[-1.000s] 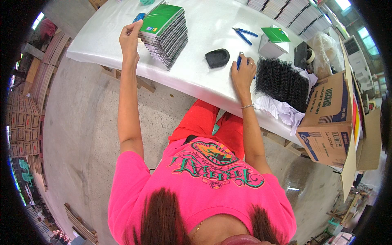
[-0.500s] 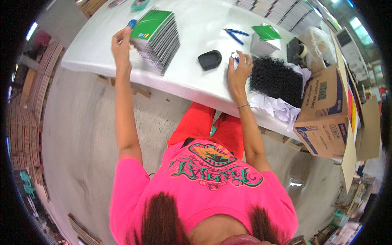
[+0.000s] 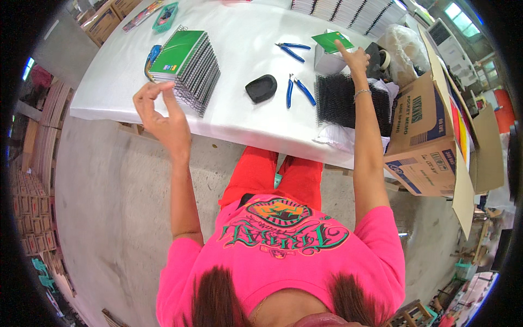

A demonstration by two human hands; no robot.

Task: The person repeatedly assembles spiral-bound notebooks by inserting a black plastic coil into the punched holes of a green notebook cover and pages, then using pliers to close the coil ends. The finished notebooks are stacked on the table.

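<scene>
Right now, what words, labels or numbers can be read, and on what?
Brown carton: dark print, partly legible; wording withheld.
Pink shirt: large stylised lettering; wording withheld.
Top green notebook: cover print too small.
Small green cover: print too small.

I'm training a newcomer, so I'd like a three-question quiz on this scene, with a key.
1. How many pliers lie on the table?
2. True or false: the left hand is holding one of them.
3. Where is the right hand?
a) inside the box
b) at the green card
c) on the coils

Key:
1. Two.
2. False; both lie on the table.
3. b
</scene>
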